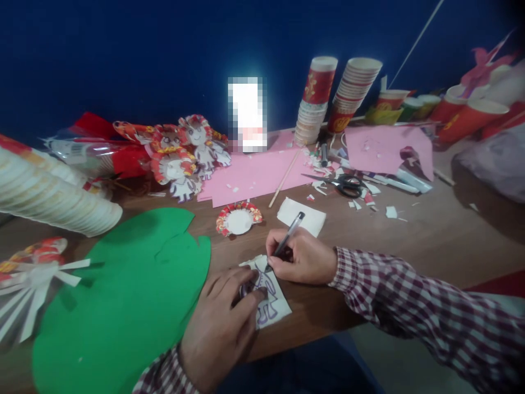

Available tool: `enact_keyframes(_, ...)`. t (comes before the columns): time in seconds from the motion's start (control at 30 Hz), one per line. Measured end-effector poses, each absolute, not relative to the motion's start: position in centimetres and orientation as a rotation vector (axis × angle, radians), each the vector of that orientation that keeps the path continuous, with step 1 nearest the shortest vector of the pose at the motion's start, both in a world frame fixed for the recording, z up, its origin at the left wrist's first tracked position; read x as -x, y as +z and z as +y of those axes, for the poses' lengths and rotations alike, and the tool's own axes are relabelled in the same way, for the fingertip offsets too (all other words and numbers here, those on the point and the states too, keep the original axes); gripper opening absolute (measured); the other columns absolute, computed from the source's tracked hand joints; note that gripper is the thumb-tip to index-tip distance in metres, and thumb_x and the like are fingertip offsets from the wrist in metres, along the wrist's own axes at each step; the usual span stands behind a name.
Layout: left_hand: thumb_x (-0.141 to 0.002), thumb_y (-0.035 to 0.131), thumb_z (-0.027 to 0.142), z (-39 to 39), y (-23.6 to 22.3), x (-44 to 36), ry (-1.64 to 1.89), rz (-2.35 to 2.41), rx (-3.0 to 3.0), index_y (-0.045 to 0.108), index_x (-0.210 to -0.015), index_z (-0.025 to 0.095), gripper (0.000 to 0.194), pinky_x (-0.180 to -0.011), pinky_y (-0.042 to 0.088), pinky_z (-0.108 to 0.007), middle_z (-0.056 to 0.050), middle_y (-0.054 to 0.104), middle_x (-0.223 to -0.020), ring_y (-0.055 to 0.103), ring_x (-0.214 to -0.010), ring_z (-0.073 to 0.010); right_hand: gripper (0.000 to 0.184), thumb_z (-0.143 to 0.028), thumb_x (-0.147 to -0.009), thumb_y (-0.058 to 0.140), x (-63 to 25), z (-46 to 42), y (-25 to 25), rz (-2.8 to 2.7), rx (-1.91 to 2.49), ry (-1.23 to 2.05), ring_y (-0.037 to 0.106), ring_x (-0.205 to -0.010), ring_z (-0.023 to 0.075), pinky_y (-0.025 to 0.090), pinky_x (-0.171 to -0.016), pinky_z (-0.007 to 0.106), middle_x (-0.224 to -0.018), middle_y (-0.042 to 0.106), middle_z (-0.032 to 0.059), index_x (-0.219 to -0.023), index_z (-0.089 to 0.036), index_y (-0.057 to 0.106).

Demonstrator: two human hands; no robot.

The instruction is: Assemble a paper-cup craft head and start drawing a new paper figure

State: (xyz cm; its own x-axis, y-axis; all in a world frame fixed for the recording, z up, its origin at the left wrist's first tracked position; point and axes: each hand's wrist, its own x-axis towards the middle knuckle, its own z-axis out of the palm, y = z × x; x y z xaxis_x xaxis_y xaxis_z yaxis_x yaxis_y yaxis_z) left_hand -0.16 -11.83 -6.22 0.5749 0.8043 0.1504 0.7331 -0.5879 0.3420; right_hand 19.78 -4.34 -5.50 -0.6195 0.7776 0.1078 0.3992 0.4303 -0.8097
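Observation:
My right hand is closed round a pen, a clear-barrelled one with a black cap end, its tip down on a small piece of white paper. A little figure in a dress is drawn there in purple outline. My left hand lies over the paper's left side with fingers spread, pressing it to the table and covering part of the drawing. Just beyond sits a flower-like ring cut from a paper cup, white in the centre with curled red edges. Another blank white piece lies behind my right hand.
A large green paper leaf spreads at left, near stacked paper cups. Pink sheets, a wooden stick, scissors and scraps lie behind. Finished paper dolls and more cup stacks stand at the back.

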Motion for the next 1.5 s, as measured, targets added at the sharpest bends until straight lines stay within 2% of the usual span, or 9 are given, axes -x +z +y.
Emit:
enact_keyframes(0.37, -0.077, 0.046, 0.016, -11.8, -6.1, 0.1, 0.405, 1.282, -2.570, 0.056, -0.100, 0.024, 0.027, -0.092, 0.033, -0.044, -0.007, 0.048, -0.115, 0.040, -0.110, -0.0236, 0.003, -0.017, -0.072, 0.050, -19.7, -4.3, -5.4, -2.216, 0.995, 1.062, 0.039, -0.047, 0.0053, 0.027, -0.045, 0.018, -0.057, 0.049, -0.0049, -0.075, -0.016, 0.049)
enact_keyframes(0.67, -0.076, 0.046, 0.017, -12.0, -6.2, -0.1, 0.469, 1.310, -2.551, 0.044, -0.113, 0.015, 0.037, -0.093, 0.032, -0.041, -0.010, 0.049, -0.114, 0.041, -0.109, -0.0227, 0.002, -0.017, -0.072, 0.051, -19.8, -4.3, -5.3, -2.233, 0.985, 1.028, 0.040, -0.046, 0.0055, 0.028, -0.045, 0.017, -0.054, 0.048, -0.0055, -0.074, -0.016, 0.050)
enact_keyframes(1.03, -0.077, 0.043, 0.018, -12.2, -5.6, -0.4, 0.347, 1.319, -2.595, 0.054, -0.105, 0.022, 0.030, -0.089, 0.034, -0.042, -0.008, 0.048, -0.114, 0.042, -0.108, -0.0233, 0.003, -0.018, -0.072, 0.051, -19.9, -4.5, -5.4, -2.226, 0.950, 0.975, 0.040, -0.046, 0.0060, 0.027, -0.045, 0.017, -0.053, 0.047, -0.0054, -0.073, -0.015, 0.050)
enact_keyframes(1.5, -0.075, 0.043, 0.017, -12.4, -4.9, -0.8, 0.352, 1.329, -2.609, 0.055, -0.104, 0.021, 0.032, -0.088, 0.036, -0.041, -0.009, 0.050, -0.110, 0.043, -0.105, -0.0225, 0.003, -0.018, -0.072, 0.051, -19.9, -4.6, -5.5, -2.220, 0.939, 0.924, 0.039, -0.048, 0.0063, 0.026, -0.047, 0.018, -0.054, 0.048, -0.0050, -0.072, -0.015, 0.051)
